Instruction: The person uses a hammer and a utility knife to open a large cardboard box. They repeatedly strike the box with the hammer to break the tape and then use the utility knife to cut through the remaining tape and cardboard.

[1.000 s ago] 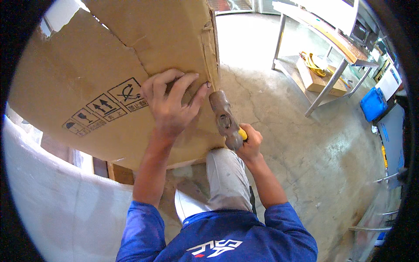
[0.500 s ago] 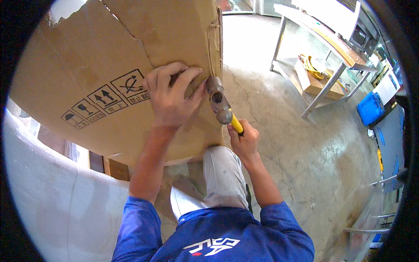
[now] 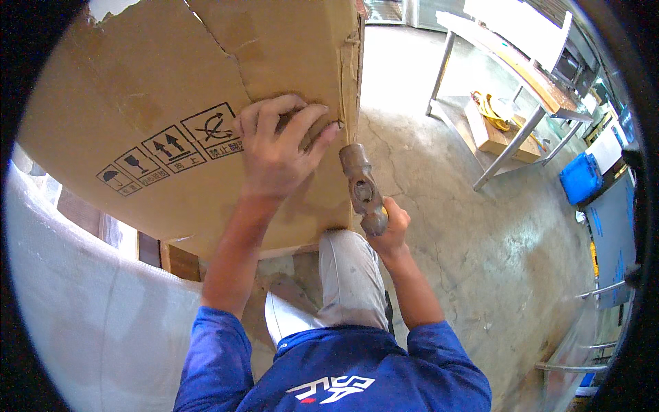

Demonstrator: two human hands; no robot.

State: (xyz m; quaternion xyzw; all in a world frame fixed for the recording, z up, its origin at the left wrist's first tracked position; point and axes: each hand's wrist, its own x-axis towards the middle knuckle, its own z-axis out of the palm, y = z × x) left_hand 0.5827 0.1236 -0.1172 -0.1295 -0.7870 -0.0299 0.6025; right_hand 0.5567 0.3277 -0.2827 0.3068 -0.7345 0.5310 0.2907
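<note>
A large brown cardboard box (image 3: 171,89) fills the upper left, with black handling symbols printed on its side. My left hand (image 3: 278,147) lies flat against the box near its right corner edge, fingers spread. My right hand (image 3: 392,230) grips a hammer by its yellow handle. The steel hammer head (image 3: 360,187) sits just right of the box's corner edge, below my left fingertips. My grey-trousered leg (image 3: 350,281) and white shoe show under the box.
White plastic sheeting (image 3: 75,302) covers the lower left. The cracked concrete floor (image 3: 473,226) stretches right. A metal-legged table (image 3: 508,75) stands at the upper right with a wooden block and yellow cord beneath it. A blue bin (image 3: 580,178) sits farther right.
The hammer has swung up and left toward the box's corner edge. My left hand has shifted slightly along the box face, staying pressed on it.
</note>
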